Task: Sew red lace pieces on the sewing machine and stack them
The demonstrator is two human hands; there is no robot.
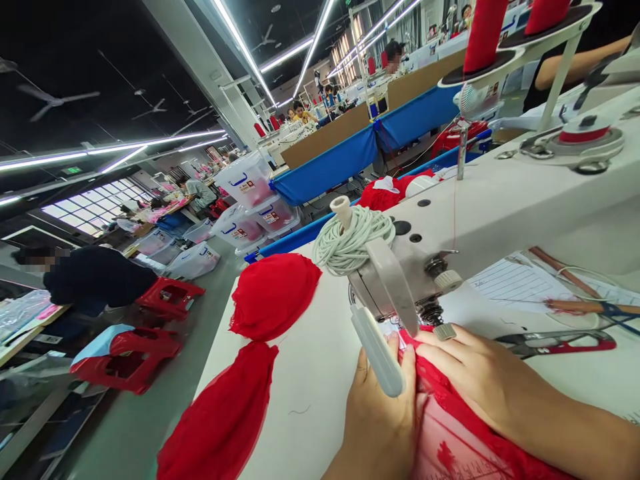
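Observation:
Both my hands rest on a piece of red lace fabric (pixel 453 427) on the white sewing table (pixel 310 373), right under the head of a white sewing machine (pixel 500 207). My left hand (pixel 377 413) lies flat with fingers together, pressing the fabric beside the needle area (pixel 430 320). My right hand (pixel 470 373) lies flat on the fabric from the right, its fingertips close to the presser foot. Neither hand grips anything.
A red padded cup piece (pixel 273 293) and more red fabric (pixel 220 413) lie at the table's left. Red-handled scissors (pixel 560 342) and paper sheets (pixel 515 283) lie to the right. A coil of white cord (pixel 350 240) sits on the machine. Red stools (pixel 130 353), bins and other workers fill the aisle.

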